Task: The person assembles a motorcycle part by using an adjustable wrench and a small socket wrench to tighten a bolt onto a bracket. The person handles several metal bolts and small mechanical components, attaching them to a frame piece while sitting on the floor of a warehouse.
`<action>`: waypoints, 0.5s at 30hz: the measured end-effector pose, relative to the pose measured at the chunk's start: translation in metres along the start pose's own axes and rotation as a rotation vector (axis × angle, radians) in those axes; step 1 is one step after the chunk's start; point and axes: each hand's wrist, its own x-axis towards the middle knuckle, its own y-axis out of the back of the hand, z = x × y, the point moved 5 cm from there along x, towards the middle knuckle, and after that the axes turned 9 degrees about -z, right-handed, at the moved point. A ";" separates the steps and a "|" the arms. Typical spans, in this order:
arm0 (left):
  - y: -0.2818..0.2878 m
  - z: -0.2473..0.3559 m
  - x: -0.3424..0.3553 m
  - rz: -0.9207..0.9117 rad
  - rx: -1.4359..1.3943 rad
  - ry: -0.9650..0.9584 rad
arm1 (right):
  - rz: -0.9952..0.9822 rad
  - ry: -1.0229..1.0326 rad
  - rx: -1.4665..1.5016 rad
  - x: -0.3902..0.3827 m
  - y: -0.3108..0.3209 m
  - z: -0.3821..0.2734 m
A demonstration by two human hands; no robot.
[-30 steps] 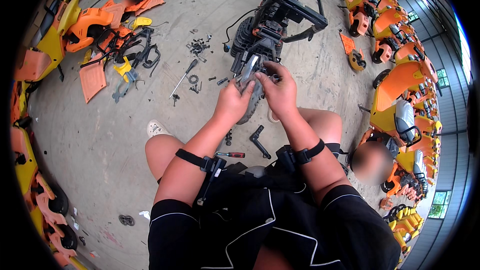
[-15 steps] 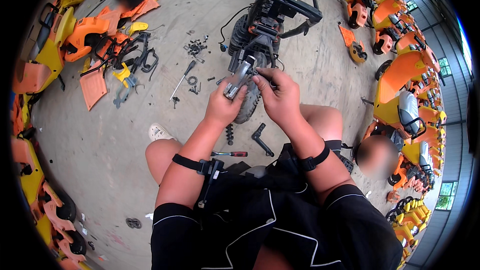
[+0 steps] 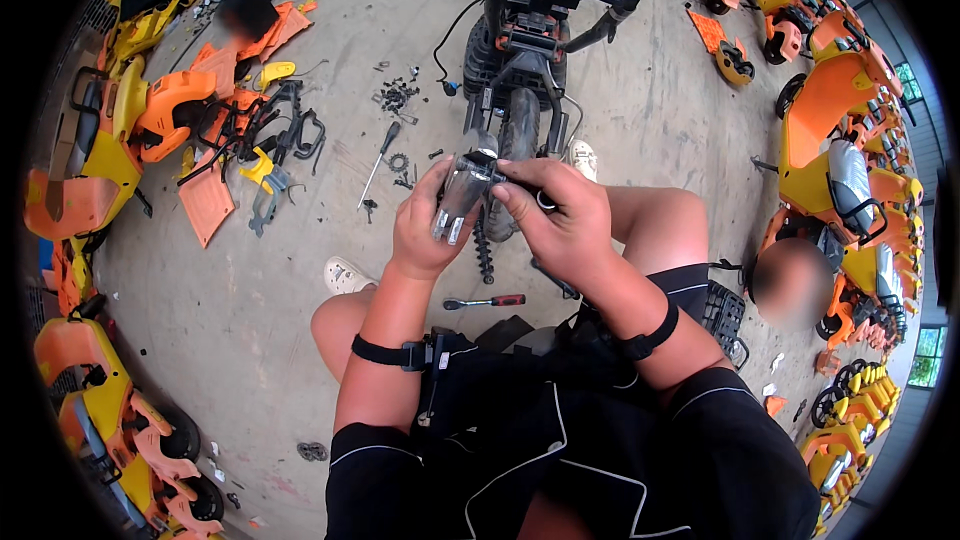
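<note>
2-handed manipulation: my left grip (image 3: 422, 228) holds a silver-grey forked metal part (image 3: 465, 192), right grip (image 3: 565, 212) pinches its edge; steadiness likely needed next.

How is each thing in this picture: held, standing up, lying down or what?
Left hand: closed around the metal part
Right hand: fingertips against the metal part's edge; grip unclear
Metal part: held off the floor
Screwdriver: lying down
Red-handled tool: lying down
Black frame: bare, with wires showing
Orange scooter on the right: standing up
Small dark parts: loose, scattered
</note>
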 end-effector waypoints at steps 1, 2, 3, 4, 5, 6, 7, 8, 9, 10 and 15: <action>-0.001 0.002 -0.001 0.001 -0.014 -0.004 | -0.004 -0.011 0.024 -0.001 0.001 0.001; -0.004 0.003 -0.003 0.001 -0.036 -0.003 | -0.005 0.018 0.010 -0.002 0.002 0.001; -0.005 0.003 -0.005 0.002 -0.057 -0.006 | -0.004 0.050 -0.003 -0.001 0.003 0.001; -0.006 0.003 -0.006 0.003 -0.078 -0.007 | -0.003 0.082 -0.016 -0.001 0.004 0.000; -0.004 0.004 -0.005 0.007 -0.038 -0.044 | -0.012 0.073 -0.008 -0.001 0.005 -0.001; -0.004 0.005 -0.002 0.012 -0.001 -0.085 | -0.020 0.066 -0.006 0.000 0.007 -0.002; -0.002 0.007 0.000 0.018 0.036 -0.126 | -0.028 0.059 -0.003 0.000 0.008 -0.003; -0.001 0.009 0.003 0.000 0.056 -0.133 | -0.031 0.046 0.002 0.000 0.010 -0.003; 0.001 0.012 0.005 -0.015 0.079 -0.139 | -0.035 0.034 0.008 0.000 0.011 -0.004; 0.001 0.014 0.007 -0.030 0.101 -0.144 | -0.040 0.023 0.014 0.000 0.012 -0.004; 0.001 0.018 0.012 -0.048 0.060 -0.167 | -0.028 0.023 -0.001 -0.005 0.018 -0.009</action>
